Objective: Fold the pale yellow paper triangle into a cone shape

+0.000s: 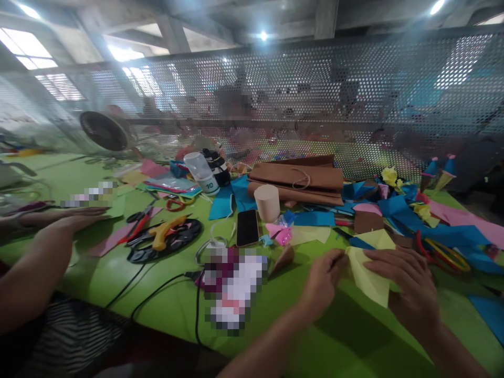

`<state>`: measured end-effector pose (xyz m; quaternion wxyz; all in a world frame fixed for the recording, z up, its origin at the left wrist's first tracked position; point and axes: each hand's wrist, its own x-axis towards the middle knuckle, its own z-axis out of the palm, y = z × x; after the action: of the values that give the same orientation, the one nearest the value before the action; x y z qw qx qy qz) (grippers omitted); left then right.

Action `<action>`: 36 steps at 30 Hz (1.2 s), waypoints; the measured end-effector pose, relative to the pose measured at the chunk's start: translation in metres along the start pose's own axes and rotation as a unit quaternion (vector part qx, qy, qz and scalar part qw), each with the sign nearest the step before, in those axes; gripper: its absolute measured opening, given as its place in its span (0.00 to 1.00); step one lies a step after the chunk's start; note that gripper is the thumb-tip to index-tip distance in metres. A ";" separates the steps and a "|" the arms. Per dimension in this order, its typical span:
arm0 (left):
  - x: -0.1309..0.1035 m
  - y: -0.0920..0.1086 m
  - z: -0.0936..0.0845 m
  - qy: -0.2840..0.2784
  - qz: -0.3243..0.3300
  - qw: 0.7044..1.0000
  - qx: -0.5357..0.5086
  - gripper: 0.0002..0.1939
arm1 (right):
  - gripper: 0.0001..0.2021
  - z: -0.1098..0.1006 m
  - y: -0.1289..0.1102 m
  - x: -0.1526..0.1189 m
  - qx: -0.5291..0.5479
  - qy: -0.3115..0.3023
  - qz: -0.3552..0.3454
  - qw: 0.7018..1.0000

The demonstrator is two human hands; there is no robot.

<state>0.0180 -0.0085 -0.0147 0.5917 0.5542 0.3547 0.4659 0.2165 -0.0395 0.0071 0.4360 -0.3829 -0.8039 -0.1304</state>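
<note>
My left hand (323,277) pinches the left edge of a pale yellow sheet of paper (370,281), held above the green table. On its right side, my right hand (413,286) has its fingers lying over the same sheet, with the thumb hidden behind. The sheet is bent and its lower corner hangs down. Just behind it lie another yellow piece (378,240) and some blue paper. A small brown folded paper (282,261) rests left of my left hand.
Mid-table are a dark phone (248,228), a beige cylinder (266,203), and a yellow glue gun (167,231) on a black tray. Scissors (443,254) lie right of my hands; blue scraps (409,215) pile behind. Another person's arms (43,257) rest at left. A perforated screen (275,105) stands behind.
</note>
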 end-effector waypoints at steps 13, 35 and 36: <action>-0.001 0.003 -0.001 -0.020 -0.013 0.996 0.085 0.13 | 0.18 -0.001 -0.002 0.004 0.001 -0.038 0.070 0.997; -0.001 0.001 0.002 -0.069 -0.037 0.994 0.079 0.15 | 0.12 -0.001 -0.005 -0.002 0.027 0.022 0.120 0.992; 0.000 -0.001 0.003 -0.066 -0.040 0.995 0.070 0.15 | 0.13 -0.001 -0.006 -0.002 0.028 0.023 0.121 0.992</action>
<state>0.0206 -0.0096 -0.0154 0.5916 0.6090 0.3688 0.3784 0.2130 -0.0449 0.0068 0.4773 -0.4616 -0.7451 -0.0630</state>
